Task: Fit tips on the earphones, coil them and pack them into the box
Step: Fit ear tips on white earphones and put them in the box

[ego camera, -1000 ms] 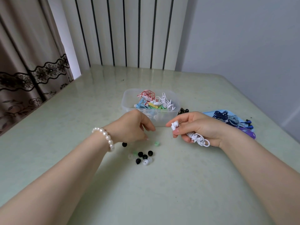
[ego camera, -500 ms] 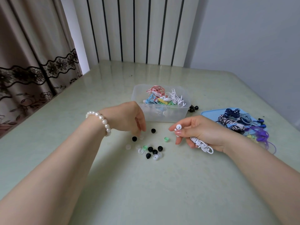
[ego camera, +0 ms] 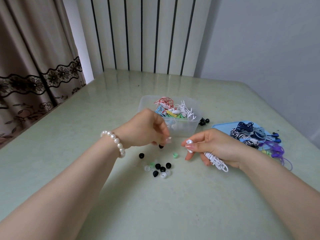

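Note:
My right hand [ego camera: 214, 146] grips a coiled white earphone cable [ego camera: 216, 161] and pinches its bare white earbud [ego camera: 189, 142] between thumb and forefinger. My left hand [ego camera: 145, 130] hovers over loose ear tips [ego camera: 160, 168], black, green and clear, scattered on the table. Its thumb and forefinger are pinched together just above one black tip [ego camera: 161, 146], apparently on a small clear tip that is hard to make out. Behind the hands stands the clear plastic box [ego camera: 183, 130], which holds several coiled earphones.
A blue lid [ego camera: 220, 125] at the right carries several dark, striped and purple earphones [ego camera: 249, 135]. Two black earbuds [ego camera: 204, 121] lie beside the box. A lone green tip [ego camera: 175, 155] sits between my hands. A curtain hangs at the left and a wall stands to the right.
My left hand dipped to the tips, then lifted slightly with its fingertips pinched; a clear tip that lay near them is gone. My right hand has kept hold of the earphone.

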Available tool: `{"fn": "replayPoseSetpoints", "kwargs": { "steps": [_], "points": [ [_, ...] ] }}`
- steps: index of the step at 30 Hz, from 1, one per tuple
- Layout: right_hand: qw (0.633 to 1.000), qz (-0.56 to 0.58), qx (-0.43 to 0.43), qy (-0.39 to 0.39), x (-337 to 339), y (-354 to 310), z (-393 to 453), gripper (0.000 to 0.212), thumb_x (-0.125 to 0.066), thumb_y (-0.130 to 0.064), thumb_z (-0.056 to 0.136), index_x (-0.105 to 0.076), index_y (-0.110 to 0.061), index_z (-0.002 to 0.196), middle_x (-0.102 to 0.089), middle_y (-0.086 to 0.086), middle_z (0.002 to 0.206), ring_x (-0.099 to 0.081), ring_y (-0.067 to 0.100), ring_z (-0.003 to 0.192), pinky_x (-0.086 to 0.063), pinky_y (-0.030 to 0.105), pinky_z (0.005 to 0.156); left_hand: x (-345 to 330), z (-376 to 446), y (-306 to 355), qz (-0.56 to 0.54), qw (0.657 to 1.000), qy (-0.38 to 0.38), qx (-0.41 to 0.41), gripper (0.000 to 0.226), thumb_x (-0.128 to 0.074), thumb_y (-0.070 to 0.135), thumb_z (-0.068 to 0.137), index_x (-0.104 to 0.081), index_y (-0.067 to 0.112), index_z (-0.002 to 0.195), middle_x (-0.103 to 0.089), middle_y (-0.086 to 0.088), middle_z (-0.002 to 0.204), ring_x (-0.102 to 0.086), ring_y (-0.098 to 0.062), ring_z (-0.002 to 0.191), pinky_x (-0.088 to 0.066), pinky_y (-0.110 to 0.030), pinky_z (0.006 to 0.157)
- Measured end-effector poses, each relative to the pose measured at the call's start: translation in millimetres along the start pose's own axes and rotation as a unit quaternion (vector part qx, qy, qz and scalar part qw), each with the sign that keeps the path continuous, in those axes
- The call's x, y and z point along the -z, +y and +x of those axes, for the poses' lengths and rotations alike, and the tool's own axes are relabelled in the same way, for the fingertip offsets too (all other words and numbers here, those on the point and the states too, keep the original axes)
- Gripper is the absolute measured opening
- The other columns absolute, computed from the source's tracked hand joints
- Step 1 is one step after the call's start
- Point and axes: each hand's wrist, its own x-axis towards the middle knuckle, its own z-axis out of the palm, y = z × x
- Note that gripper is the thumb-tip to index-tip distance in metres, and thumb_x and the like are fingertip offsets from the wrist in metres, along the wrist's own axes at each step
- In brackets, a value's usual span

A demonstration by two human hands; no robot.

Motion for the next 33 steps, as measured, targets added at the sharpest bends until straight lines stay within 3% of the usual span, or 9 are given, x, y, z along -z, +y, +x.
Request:
{"fn": "replayPoseSetpoints", "kwargs": {
  "steps": [4, 9, 12, 15, 21, 28, 33],
  "points": [
    [0.997, -0.080, -0.012, 0.017, 5.3, 1.7, -1.4, 0.020, -0.065, -0.013, 0.083, -0.065, -0.006, 0.102, -0.063, 0.008, 0.063, -0.044, 0.007, 0.034, -0.038, 0.017, 0.040, -26.4, 0.7, 8.7, -0.227, 0.973, 0.027, 0.012, 0.014, -0.070, -0.011, 0.071, -0.063, 0.001, 0.072, -0.063, -0.007, 0.060, -0.064, -0.011, 0.053, -0.056, -0.021, 0.057],
    [0.992, -0.122, -0.011, 0.013, 1.7, 2.7, 0.4, 0.019, -0.068, -0.012, 0.081, -0.065, -0.005, 0.099, -0.053, 0.003, 0.053, -0.044, 0.003, 0.034, -0.038, 0.017, 0.038, -38.9, 3.7, 8.0, -0.322, 0.944, 0.018, 0.064, 0.013, -0.066, -0.014, 0.072, -0.067, -0.002, 0.076, -0.067, -0.007, 0.061, -0.067, -0.014, 0.059, -0.058, -0.023, 0.066],
    [0.994, -0.102, 0.008, 0.026, 3.7, 1.6, 0.3, 0.012, -0.062, -0.010, 0.085, -0.067, -0.004, 0.095, -0.060, 0.003, 0.063, -0.046, 0.004, 0.036, -0.041, 0.020, 0.041, -37.4, 4.3, 7.2, -0.386, 0.918, 0.012, 0.086, 0.010, -0.060, -0.016, 0.076, -0.065, -0.008, 0.080, -0.068, -0.013, 0.067, -0.068, -0.017, 0.063, -0.058, -0.024, 0.066],
    [0.992, -0.118, -0.001, 0.043, 7.7, 3.5, 1.3, 0.014, -0.056, -0.011, 0.090, -0.067, -0.007, 0.095, -0.065, 0.003, 0.075, -0.044, 0.008, 0.033, -0.042, 0.026, 0.054, -36.9, 4.4, 6.3, -0.406, 0.909, 0.013, 0.095, 0.010, -0.056, -0.017, 0.079, -0.063, -0.010, 0.081, -0.069, -0.015, 0.068, -0.069, -0.019, 0.065, -0.058, -0.024, 0.066],
    [0.995, -0.052, 0.023, 0.081, 8.2, 2.6, 2.4, 0.008, -0.062, -0.006, 0.084, -0.069, -0.003, 0.087, -0.068, 0.006, 0.071, -0.042, 0.009, 0.032, -0.039, 0.017, 0.039, -36.6, 3.2, 6.8, -0.422, 0.901, 0.005, 0.103, 0.009, -0.057, -0.013, 0.079, -0.062, -0.006, 0.078, -0.069, -0.014, 0.066, -0.069, -0.017, 0.062, -0.058, -0.022, 0.061],
    [0.972, 0.112, 0.142, 0.147, 3.5, -8.6, -2.0, 0.008, -0.064, -0.006, 0.078, -0.070, -0.012, 0.078, -0.068, 0.000, 0.063, -0.042, 0.014, 0.032, -0.040, 0.020, 0.039, -36.1, 3.8, 9.0, -0.462, 0.880, 0.033, 0.109, 0.008, -0.058, -0.007, 0.081, -0.064, -0.004, 0.079, -0.069, -0.011, 0.064, -0.068, -0.014, 0.057, -0.056, -0.021, 0.058],
    [0.965, 0.093, 0.166, 0.181, -0.6, -10.2, -1.2, 0.006, -0.067, -0.008, 0.076, -0.071, -0.013, 0.077, -0.062, 0.026, 0.078, -0.043, 0.015, 0.032, -0.040, 0.019, 0.041, -39.0, 3.6, 11.1, -0.478, 0.872, 0.028, 0.106, 0.008, -0.056, -0.006, 0.082, -0.064, -0.007, 0.083, -0.069, -0.012, 0.065, -0.068, -0.013, 0.059, -0.056, -0.019, 0.058]
  ]
}}
